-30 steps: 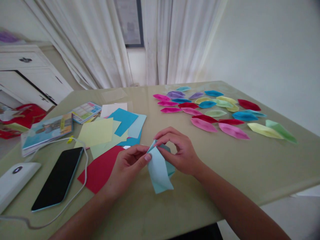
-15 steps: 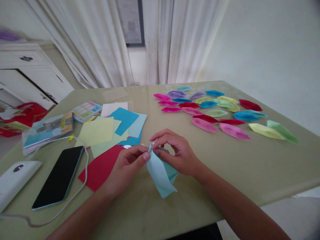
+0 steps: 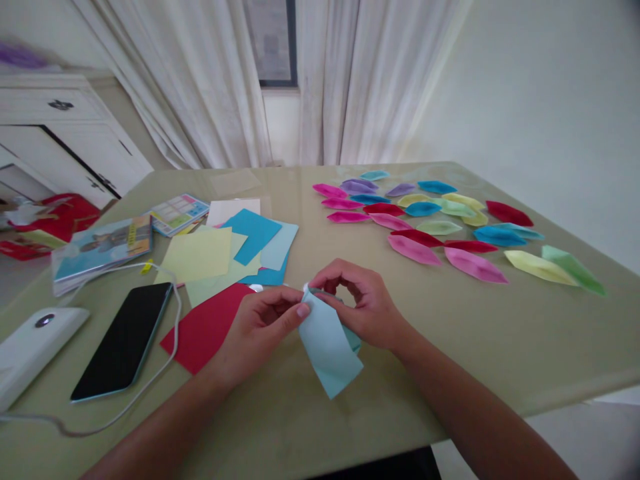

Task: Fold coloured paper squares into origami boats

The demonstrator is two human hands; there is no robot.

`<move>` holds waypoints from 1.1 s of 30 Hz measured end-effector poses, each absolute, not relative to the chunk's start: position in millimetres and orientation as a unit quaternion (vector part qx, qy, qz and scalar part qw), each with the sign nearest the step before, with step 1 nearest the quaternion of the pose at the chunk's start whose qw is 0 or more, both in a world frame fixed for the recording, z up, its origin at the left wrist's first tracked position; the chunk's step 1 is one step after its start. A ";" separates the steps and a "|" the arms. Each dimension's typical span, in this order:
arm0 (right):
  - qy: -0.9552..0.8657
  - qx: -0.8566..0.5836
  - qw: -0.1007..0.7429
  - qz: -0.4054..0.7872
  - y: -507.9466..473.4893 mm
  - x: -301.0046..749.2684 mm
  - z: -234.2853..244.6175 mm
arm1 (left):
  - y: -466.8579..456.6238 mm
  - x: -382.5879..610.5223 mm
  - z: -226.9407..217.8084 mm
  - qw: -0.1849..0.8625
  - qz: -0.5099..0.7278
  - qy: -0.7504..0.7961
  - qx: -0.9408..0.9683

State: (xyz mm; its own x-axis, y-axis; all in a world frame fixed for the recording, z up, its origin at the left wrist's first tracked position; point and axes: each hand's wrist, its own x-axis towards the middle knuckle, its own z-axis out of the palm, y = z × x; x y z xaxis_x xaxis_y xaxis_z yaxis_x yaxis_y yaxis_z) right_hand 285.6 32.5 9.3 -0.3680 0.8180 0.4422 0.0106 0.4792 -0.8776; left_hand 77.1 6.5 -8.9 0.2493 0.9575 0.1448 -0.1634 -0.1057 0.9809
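Note:
A light blue sheet of paper (image 3: 330, 347), partly folded, hangs between my hands above the near middle of the table. My left hand (image 3: 270, 320) pinches its upper left edge between thumb and fingers. At the top, my right hand (image 3: 357, 297) grips the same paper with its fingers curled, and part of the fold lies hidden behind that hand. A red paper sheet (image 3: 210, 330) lies flat beside my left hand. Past my right hand are several folded paper boats or petal shapes in many colours, a pink one (image 3: 475, 265) among the nearest.
Coloured paper sheets (image 3: 197, 257) lie in a loose pile at the left, near booklets (image 3: 107, 247). A black phone (image 3: 123, 343), a white power bank (image 3: 43, 347) and a white cable (image 3: 177, 313) occupy the left side. Curtains (image 3: 200, 80) hang behind the table.
The lower flap of the light blue paper has swung right and now faces me more flatly. Both hands keep their grip, and the right fingers have curled in closer. The view has shifted slightly.

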 end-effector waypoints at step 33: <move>-0.694 -0.283 0.473 0.463 28.7 287.8 8.2 | 2.8 77.6 -5.5 0.440 0.531 0.369 0.623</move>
State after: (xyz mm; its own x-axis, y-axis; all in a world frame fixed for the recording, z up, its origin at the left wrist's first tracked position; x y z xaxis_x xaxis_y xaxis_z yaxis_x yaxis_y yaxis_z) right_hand 287.8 28.7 8.2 -0.3936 0.8304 0.3944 -0.0450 0.4111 -0.9105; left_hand 77.6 2.8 -5.5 0.1631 0.9275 0.3364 -0.0070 -0.3399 0.9404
